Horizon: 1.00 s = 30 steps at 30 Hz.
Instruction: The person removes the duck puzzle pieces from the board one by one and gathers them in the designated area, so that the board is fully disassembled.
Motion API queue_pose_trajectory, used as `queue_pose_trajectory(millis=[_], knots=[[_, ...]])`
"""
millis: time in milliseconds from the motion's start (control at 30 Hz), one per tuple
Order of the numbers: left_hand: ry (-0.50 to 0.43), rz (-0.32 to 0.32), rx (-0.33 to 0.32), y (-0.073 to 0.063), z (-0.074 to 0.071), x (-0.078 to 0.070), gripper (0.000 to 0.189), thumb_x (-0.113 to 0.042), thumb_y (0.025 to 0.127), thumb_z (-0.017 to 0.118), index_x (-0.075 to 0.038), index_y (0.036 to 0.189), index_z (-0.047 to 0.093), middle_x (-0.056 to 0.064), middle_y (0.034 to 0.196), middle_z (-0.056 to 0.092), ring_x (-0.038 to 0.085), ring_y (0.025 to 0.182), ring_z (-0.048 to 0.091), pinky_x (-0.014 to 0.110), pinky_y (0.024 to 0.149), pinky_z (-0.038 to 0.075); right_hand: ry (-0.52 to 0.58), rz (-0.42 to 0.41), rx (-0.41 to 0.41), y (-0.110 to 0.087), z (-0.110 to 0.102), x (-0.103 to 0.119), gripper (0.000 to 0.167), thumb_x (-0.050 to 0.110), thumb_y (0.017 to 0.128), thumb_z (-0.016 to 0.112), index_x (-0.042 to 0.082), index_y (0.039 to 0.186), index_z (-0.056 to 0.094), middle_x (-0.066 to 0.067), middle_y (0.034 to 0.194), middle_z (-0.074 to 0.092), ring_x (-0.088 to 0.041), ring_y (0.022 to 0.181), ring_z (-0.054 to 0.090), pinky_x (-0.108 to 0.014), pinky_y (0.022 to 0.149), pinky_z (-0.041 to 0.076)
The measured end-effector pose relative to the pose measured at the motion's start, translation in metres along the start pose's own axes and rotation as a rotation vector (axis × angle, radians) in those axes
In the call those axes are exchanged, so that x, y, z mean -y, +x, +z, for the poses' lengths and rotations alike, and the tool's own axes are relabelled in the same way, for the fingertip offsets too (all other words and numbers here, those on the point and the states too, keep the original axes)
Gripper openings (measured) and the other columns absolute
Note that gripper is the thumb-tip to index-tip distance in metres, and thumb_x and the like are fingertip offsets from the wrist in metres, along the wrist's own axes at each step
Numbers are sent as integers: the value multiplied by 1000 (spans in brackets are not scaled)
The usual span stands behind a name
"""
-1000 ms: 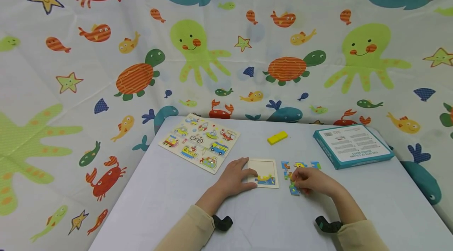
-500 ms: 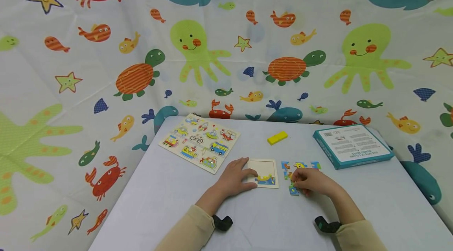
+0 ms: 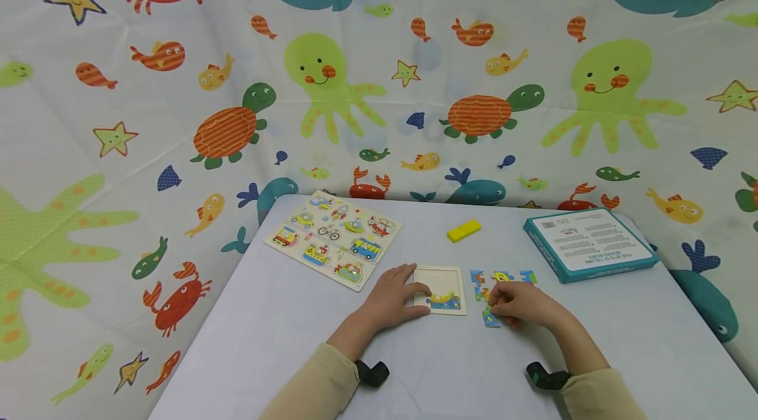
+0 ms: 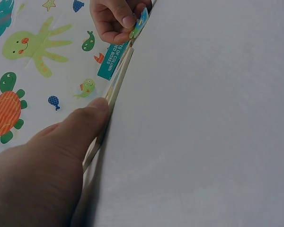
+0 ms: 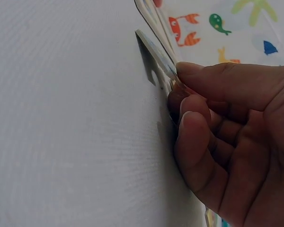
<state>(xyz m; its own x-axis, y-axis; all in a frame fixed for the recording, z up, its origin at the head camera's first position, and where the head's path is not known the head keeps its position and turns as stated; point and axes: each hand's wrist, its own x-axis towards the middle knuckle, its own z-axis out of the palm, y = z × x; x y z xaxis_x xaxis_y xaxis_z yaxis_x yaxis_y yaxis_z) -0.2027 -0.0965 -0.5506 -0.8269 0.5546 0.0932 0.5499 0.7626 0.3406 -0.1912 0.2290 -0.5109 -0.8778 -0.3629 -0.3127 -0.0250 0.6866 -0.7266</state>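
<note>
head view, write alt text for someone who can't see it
A person's right hand pinches a jigsaw piece near other loose pieces, while their left hand rests on a partly filled wooden puzzle tray. Farther back on the white table lie a vehicle puzzle board, a yellow block and a teal box, before a sea-creature backdrop.

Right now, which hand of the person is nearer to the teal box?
Right: the right hand pinches a puzzle piece, left of and closer to the person than the teal box. The left hand rests on the wooden frame, farther left.
</note>
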Motion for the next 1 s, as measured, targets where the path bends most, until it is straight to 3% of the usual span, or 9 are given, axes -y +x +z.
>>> queue_pose_trajectory(millis=[400, 700, 1000], knots=[[5, 7, -8, 0, 1, 2, 39, -62, 90, 59, -43, 124, 62, 5, 160, 34, 28, 148, 32, 48, 120, 28, -1, 12, 9, 0, 0, -2, 15, 22, 90, 71, 11, 95, 62, -3, 74, 59, -18, 62, 57, -30, 56, 52], [52, -16, 7, 2, 2, 1, 68, -67, 89, 57, -32, 146, 45, 2, 160, 34, 24, 149, 31, 44, 121, 28, -39, -20, 31, -2, -6, 2, 15, 27, 94, 66, 12, 96, 62, -2, 73, 59, -18, 62, 56, -29, 55, 48], [41, -34, 12, 0, -1, -1, 72, -66, 89, 57, -29, 149, 43, 2, 160, 34, 23, 149, 30, 44, 122, 27, -45, -34, 17, 2, -8, 20, 19, 29, 96, 64, 11, 100, 63, -5, 76, 58, -18, 61, 55, -27, 54, 45]])
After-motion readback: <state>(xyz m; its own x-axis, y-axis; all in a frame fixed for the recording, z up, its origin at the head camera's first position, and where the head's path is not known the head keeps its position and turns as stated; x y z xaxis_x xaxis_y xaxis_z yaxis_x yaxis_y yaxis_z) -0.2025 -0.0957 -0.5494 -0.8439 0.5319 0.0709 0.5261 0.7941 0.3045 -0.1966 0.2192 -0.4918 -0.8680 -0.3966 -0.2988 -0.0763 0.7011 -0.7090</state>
